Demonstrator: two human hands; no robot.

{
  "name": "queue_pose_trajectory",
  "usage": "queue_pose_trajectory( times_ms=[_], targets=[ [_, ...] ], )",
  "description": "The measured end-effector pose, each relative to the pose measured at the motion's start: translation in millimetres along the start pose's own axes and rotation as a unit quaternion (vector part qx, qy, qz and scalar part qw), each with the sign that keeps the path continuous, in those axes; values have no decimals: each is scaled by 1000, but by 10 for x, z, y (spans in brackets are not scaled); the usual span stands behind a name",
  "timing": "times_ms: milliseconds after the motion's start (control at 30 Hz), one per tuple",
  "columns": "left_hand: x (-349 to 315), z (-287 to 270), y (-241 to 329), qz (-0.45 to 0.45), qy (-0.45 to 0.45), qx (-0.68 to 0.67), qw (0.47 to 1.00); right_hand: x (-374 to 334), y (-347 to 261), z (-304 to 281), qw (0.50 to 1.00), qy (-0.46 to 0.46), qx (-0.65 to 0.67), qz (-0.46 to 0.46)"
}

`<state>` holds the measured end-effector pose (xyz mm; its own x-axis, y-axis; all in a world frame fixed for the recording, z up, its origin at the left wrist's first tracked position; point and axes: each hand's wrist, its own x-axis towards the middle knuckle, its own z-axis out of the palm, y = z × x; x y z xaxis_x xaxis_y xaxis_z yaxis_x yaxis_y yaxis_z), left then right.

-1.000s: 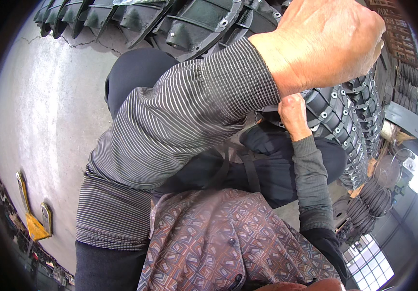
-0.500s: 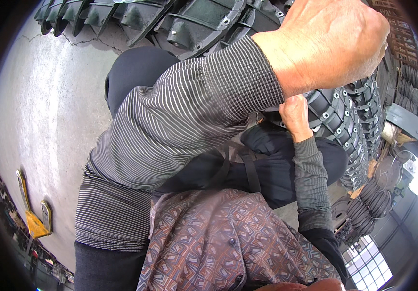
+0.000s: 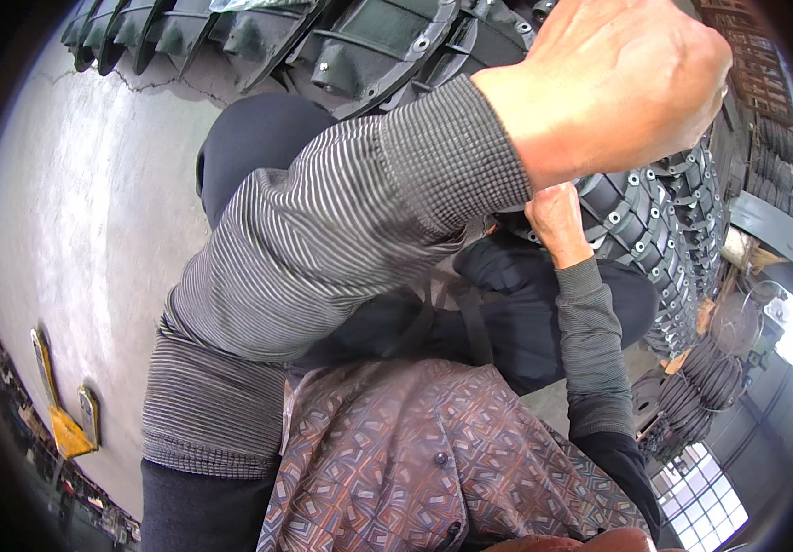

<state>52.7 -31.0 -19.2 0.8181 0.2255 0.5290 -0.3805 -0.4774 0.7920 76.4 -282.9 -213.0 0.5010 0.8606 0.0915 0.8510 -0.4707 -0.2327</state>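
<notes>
Head view: two hands. Left hand [image 3: 613, 92]: fingers curled, cannot tell whether around anything. Right hand [image 3: 557, 221]: fingers bent, tips hidden, cannot tell whether grasping; just beside ribbed black metal parts [image 3: 631, 216]. Parts: one row at floor's [image 3: 92, 230] far edge, at least two rows at right. One yellow pallet jack [image 3: 69, 436], two forks [image 3: 42, 357], near floor's left edge.

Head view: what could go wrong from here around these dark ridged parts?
The left hand hides whatever lies behind it in this view, so a slip there might go unseen. The right hand is close to the dark ridged parts, whose edges could perhaps scrape it.
</notes>
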Motion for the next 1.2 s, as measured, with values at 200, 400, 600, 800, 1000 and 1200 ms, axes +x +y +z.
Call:
queue_pose_trajectory(
  times_ms=[200,400,600,800,1000,1200],
  targets=[
    [-50,148,-131,69,61,51,994,-33,39,164,997,-7,-58,40],
    [-65,88,29,3,21,2,1000,-65,-89,97,990,46,40,130],
    [-81,122,17,-12,8,-1,1000,-70,-28,82,993,-16,64,101],
    [-94,157,16,-5,-4,1,1000,-25,5,-1,998,-45,26,24],
    [-104,178,4,-14,-11,9,1000,70,4,-50,998,-57,4,-9],
    [-110,190,-1,-5,-16,10,1000,91,-19,-13,997,-44,-66,11]
  ],
)
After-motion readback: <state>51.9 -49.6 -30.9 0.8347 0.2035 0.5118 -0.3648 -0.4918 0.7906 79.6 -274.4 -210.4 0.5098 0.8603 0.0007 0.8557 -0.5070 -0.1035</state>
